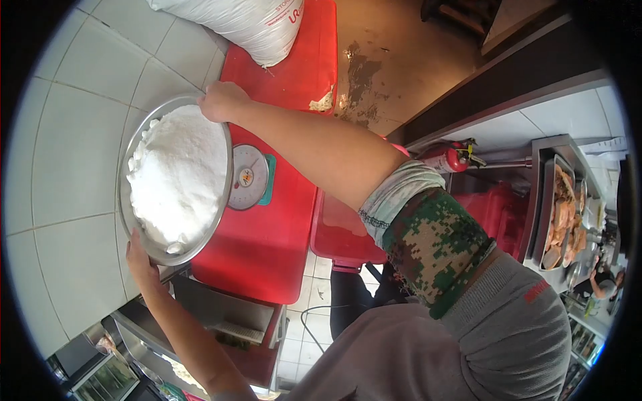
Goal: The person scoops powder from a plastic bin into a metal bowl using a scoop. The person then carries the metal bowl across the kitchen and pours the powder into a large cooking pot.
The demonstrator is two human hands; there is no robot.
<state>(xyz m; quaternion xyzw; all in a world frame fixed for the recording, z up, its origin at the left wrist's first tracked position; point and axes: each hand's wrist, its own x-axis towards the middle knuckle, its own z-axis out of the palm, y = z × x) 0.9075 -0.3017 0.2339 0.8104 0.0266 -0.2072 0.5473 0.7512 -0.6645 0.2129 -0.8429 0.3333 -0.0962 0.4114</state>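
Observation:
A large round metal bowl (228,200) heaped with white powder (177,170) and some lumps is at the left, near the tiled wall. My right hand (224,101) is closed on its upper rim. Lower down, my left hand (140,262) grips the rim from the other side, its thumb near the edge. Beside the bowl shows the round dial of a scale (249,177) with a green body, by the red surface (281,234). Whether the bowl rests on the scale cannot be made out.
At the top lies a white printed sack (247,27) on red. A fire extinguisher (449,159) and a tray of food (562,220) are at the right. Metal containers (150,347) stand at the lower left. A person (605,284) is at the far right.

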